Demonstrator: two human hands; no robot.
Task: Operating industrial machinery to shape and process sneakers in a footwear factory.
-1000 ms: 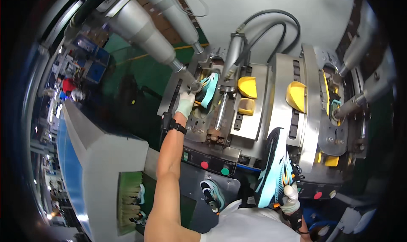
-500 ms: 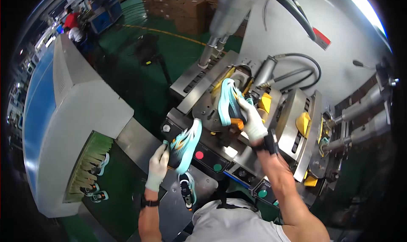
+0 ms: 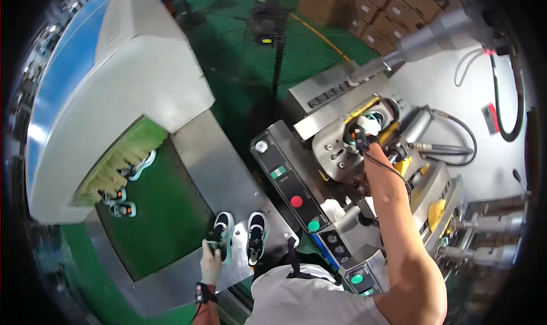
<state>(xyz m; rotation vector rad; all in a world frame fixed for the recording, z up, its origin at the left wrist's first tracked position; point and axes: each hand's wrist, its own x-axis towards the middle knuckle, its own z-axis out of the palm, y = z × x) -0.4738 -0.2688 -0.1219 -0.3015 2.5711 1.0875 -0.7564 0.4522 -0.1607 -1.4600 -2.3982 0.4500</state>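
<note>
A dark sneaker with a white and mint sole (image 3: 227,229) stands on the conveyor's metal edge, and my gloved left hand (image 3: 211,262) is closed on its heel end. To its right, another dark sneaker (image 3: 257,236) stands apart on the same metal surface. My gloved right hand (image 3: 369,125) reaches into the rounded well of the press (image 3: 393,109), closed about a mint sneaker (image 3: 374,116). Most of that sneaker is hidden by the hand and the well, as are the right fingertips.
On the green conveyor belt (image 3: 171,211), several sneakers (image 3: 123,209) lie by the bristle curtain (image 3: 119,157) of a grey and blue machine. A control panel with a red button (image 3: 296,201) fronts the press. Hoses (image 3: 456,149) and a stand (image 3: 278,63) are beyond; stacked cartons (image 3: 387,11) fill the back.
The view has swung, shifting the press rightward. My left hand has lowered its sneaker from above the control panel to the metal edge. My right hand has brought its sneaker into the press well.
</note>
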